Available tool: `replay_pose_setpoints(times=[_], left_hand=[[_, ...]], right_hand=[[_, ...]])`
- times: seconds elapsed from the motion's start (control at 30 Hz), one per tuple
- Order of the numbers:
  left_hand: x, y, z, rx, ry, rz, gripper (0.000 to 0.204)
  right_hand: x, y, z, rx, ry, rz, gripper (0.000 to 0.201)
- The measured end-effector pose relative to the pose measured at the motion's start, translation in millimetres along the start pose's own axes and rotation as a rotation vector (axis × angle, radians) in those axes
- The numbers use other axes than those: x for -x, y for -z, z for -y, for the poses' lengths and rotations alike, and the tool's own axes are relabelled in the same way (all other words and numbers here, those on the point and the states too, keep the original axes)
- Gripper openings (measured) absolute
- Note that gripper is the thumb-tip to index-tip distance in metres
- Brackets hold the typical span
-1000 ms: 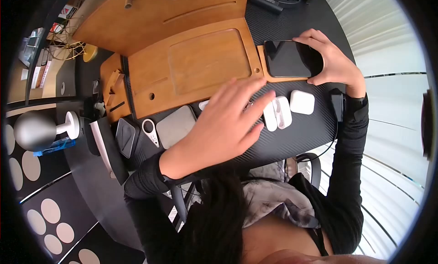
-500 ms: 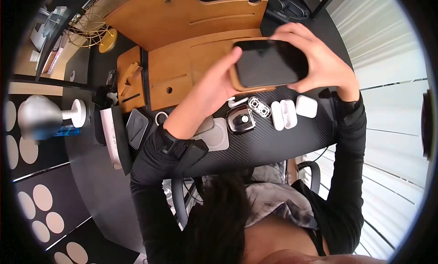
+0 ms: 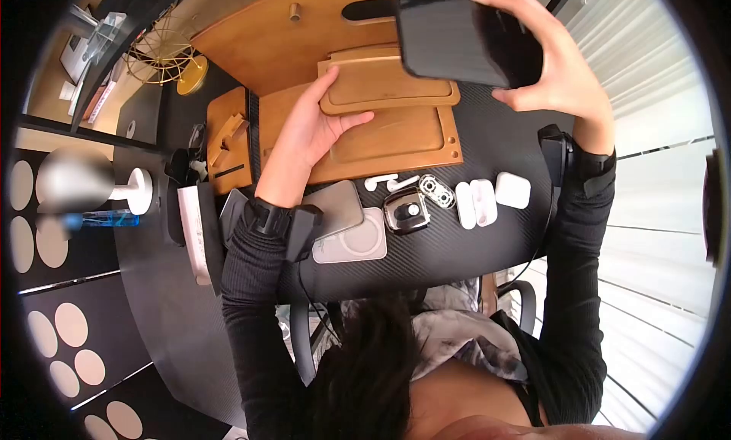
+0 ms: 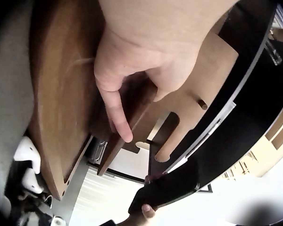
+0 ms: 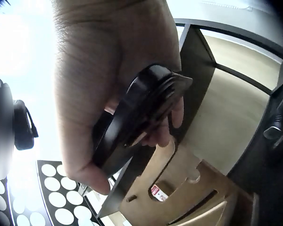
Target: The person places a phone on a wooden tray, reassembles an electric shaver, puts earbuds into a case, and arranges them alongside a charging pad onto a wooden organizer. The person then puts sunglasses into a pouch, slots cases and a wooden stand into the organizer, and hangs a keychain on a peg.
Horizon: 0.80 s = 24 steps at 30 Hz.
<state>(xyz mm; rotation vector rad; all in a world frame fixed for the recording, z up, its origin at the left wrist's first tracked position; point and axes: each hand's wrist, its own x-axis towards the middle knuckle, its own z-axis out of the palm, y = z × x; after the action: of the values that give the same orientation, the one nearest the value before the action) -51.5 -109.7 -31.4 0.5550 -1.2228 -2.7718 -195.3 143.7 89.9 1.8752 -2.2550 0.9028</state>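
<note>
Head view: the left hand point(image 3: 308, 132) is partly closed, gripping one end of a small brown wooden tray point(image 3: 388, 84) with rounded corners. The right hand point(image 3: 567, 82) is curved round one end of a glossy black, rectangular, phone-like slab point(image 3: 464, 40), fingers at the far edge and thumb at the near edge. The slab is held in front of an upright brown wooden panel point(image 3: 259, 52). The small tray is above a larger brown wooden tray point(image 3: 396, 139); contact between the two cannot be determined.

This view alone shows the full row on the black textured worktop point(image 3: 457, 257): grey rounded plate point(image 3: 335, 208), pale ring-marked plate point(image 3: 335, 247), white earbuds point(image 3: 371, 183), glossy black box point(image 3: 406, 212), opened white case point(image 3: 483, 202) and closed white case point(image 3: 512, 190).

Left wrist view: the small tray appears edge-on between the digits. A short wooden peg point(image 4: 201, 103) projects from the panel.

Right wrist view: the slab's thickness is visible, with fingertips beyond it. A red-and-white label point(image 5: 158, 193) shows through the panel's slot; its print is too small to read.
</note>
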Motion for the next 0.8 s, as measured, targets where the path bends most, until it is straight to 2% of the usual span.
replay_pose_setpoints(times=[0.1,0.2,0.3,0.4,0.47,0.53,0.63,0.67,0.73,0.77,0.8], left_hand=[[-0.2,3.8,3.3,0.021,-0.024,0.034,0.037],[-3.1,10.8,5.1,0.072,-0.058,0.075,0.039],[-2.6,13.8,7.5,0.132,-0.081,0.108,0.041],[-4.0,10.9,6.8,0.134,-0.110,0.100,0.043],[-2.5,12.6,8.4,0.126,-0.125,0.079,0.044],[-1.3,13.4,4.7,0.199,-0.123,0.184,0.047],[5.1,0.1,6.1,0.129,-0.134,0.137,0.051],[3.6,4.5,6.9,0.130,-0.132,0.136,0.051],[-2.5,15.7,6.4,0.391,-0.054,0.430,0.056],[-2.5,12.4,4.9,0.387,-0.055,0.434,0.056],[-0.3,7.4,4.2,0.383,-0.054,0.346,0.058]], right_hand=[[5.7,5.8,-6.1,0.083,-0.028,-0.067,0.078],[4.3,13.3,13.3,0.091,-0.064,-0.072,0.079],[9.2,6.8,-27.2,0.082,-0.027,-0.093,0.079],[6.6,9.2,-5.1,0.128,-0.045,-0.074,0.079],[6.8,8.9,-17.9,0.072,-0.040,-0.065,0.080],[6.0,5.0,-21.1,0.019,-0.033,-0.059,0.081],[-2.2,-11.9,-15.3,-0.111,0.038,-0.052,0.080],[-8.2,-21.9,-18.2,-0.154,0.110,-0.066,0.068],[-11.9,-46.7,-28.4,-0.140,0.203,-0.021,0.073],[-14.2,-58.0,-19.7,-0.147,0.186,-0.051,0.065],[-15.4,-68.9,-18.5,-0.091,0.166,-0.043,0.065]])
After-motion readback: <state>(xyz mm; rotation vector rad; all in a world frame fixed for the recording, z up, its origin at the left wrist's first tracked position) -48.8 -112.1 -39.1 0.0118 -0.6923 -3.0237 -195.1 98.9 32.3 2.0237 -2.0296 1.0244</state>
